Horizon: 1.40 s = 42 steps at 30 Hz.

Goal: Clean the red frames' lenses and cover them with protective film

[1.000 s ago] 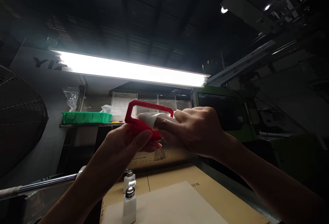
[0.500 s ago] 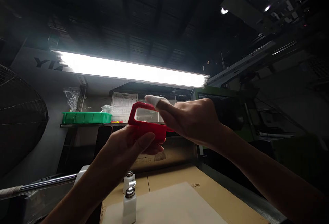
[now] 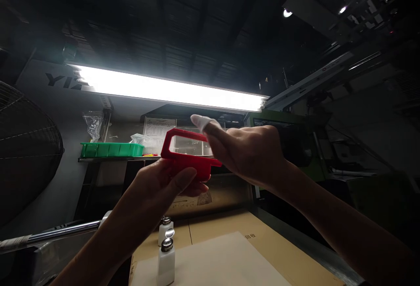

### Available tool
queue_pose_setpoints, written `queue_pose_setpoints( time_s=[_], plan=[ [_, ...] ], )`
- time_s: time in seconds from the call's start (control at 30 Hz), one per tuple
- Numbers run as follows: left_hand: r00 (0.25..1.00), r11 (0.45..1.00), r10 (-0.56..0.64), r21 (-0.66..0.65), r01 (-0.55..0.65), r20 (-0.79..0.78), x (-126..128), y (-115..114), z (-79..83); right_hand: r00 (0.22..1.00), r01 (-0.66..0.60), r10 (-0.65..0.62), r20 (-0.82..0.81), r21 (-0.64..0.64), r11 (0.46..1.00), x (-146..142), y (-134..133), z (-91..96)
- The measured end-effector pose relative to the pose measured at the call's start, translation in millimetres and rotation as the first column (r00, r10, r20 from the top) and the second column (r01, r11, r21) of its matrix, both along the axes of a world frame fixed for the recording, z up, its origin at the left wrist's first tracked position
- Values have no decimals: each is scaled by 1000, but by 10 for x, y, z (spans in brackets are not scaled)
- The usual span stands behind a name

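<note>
My left hand (image 3: pixel 164 183) grips a red plastic part (image 3: pixel 190 163) from below, thumb across its near side. The part has an angular, frame-like loop on top, a solid lower body and a thin tab at its right end. My right hand (image 3: pixel 251 152) is closed beside that right end, partly covering it; whether it touches the part I cannot tell. A white cloth (image 3: pixel 201 122) is wrapped tightly around its extended index finger, which points left above the loop. The other fingers are curled in, and their inner side is hidden.
Two white bottles with metal tops (image 3: pixel 166 264) stand on the cardboard-covered table (image 3: pixel 262 240), near a pale sheet (image 3: pixel 226 259). Behind are a green bin (image 3: pixel 111 149) on a shelf, a bright tube light (image 3: pixel 170 91) and a fan (image 3: pixel 29 146) at left.
My right hand has shifted slightly right and its wrapped fingertip has risen off the loop's top edge. The red part has tilted a little in my left hand.
</note>
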<state>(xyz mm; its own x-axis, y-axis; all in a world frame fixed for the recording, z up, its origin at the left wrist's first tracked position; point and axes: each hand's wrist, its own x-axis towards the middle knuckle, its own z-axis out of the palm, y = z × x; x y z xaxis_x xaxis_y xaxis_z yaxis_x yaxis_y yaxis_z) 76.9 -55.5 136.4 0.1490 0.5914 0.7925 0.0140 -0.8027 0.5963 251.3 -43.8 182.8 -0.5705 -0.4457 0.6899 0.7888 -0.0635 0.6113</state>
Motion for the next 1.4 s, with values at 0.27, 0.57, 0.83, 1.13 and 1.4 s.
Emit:
queue_pose_setpoints(
  time_s=[0.27,0.57,0.83,1.13,1.4],
  plan=[
    [998,999,-34,-8,34,-46,-98,76,29,989,-5,18,146,-86,996,1,4,-176],
    [1000,1000,3,23,-3,-3,-95,75,46,997,-65,58,-57,-127,990,116,21,-39],
    [997,994,52,92,-57,54,-159,12,123,986,-165,164,-14,-99,981,220,-19,-140],
    [997,997,20,66,-26,80,-123,-27,149,994,-102,102,26,11,995,150,43,-135],
    [996,996,38,77,-44,81,-149,-42,138,987,-131,125,97,56,990,106,153,-72]
  ],
)
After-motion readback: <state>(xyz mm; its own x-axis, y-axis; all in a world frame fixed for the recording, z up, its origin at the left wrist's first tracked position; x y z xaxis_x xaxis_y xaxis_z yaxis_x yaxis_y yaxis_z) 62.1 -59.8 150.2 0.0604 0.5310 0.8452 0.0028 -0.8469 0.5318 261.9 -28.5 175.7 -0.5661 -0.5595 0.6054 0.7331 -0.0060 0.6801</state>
